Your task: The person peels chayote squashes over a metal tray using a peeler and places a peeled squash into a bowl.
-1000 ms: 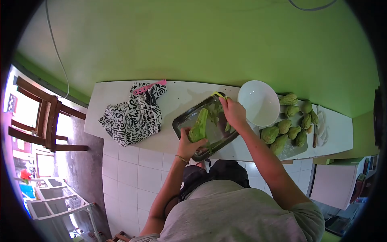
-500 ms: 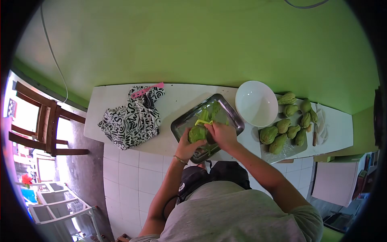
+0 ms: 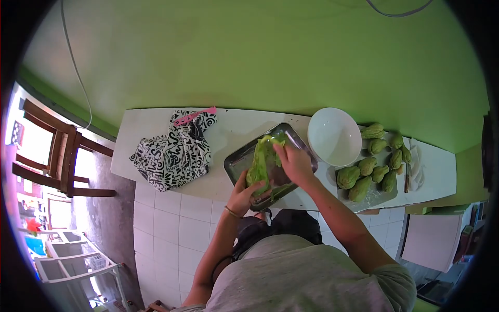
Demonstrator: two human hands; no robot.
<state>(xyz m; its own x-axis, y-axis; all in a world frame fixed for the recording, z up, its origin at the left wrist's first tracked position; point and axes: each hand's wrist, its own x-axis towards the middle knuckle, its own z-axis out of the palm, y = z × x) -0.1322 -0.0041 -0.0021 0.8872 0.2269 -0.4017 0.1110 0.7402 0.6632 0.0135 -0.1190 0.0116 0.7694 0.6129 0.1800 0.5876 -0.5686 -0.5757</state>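
Over a metal tray (image 3: 233, 161), my left hand (image 3: 244, 193) is wrapped round a green vegetable (image 3: 257, 174) near the tray's front edge. My right hand (image 3: 294, 161) holds a yellow-green peeler (image 3: 270, 139) at the vegetable's far end. Green peelings lie in the tray, partly hidden by my hands. Just right of the tray stands a white bowl (image 3: 334, 137) with nothing visible in it. Several pale green, pear-shaped vegetables (image 3: 348, 177) rest on a second tray (image 3: 385, 196) farther right.
A black-and-white patterned cloth (image 3: 174, 156) with a pink strip lies on the white table (image 3: 228, 125) at the left. Beside the right tray are a knife (image 3: 406, 179) and a whitish cloth or bag (image 3: 417, 169). A wooden chair (image 3: 66, 156) stands far left.
Since half a second ago, my right hand has moved the peeler up and away from my left hand, toward the vegetable's far end. My left hand keeps its grip.
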